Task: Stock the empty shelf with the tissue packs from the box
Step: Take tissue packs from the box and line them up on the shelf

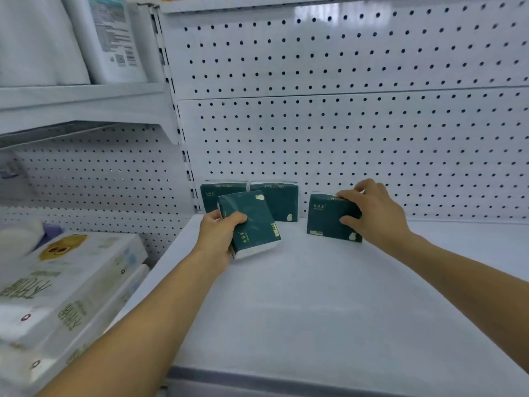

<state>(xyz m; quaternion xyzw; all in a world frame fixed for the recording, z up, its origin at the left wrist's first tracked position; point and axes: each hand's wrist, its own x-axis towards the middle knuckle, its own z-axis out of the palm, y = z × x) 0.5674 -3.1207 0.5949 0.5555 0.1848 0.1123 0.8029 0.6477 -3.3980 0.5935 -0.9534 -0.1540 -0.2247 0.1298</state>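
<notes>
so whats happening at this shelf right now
A person is stocking a white shelf with dark green tissue packs. Two packs already stand against the pegboard back. The left hand holds a third pack tilted in front of them, while the right hand grips a fourth pack upright on the shelf to their right.

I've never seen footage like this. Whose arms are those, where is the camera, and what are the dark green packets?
There is no machine here. A person wears a camera on the head, looking forward and down, so you see their own two arms reaching out. They are filling a white shelf backed by a wall with holes. The green packets are tissue packs. Two packs already stand against the back wall. The left hand grips another pack, tilted, in front of them. The right hand holds a fourth pack upright, further right. On the neighbouring shelves at left lie white paper goods.
</notes>
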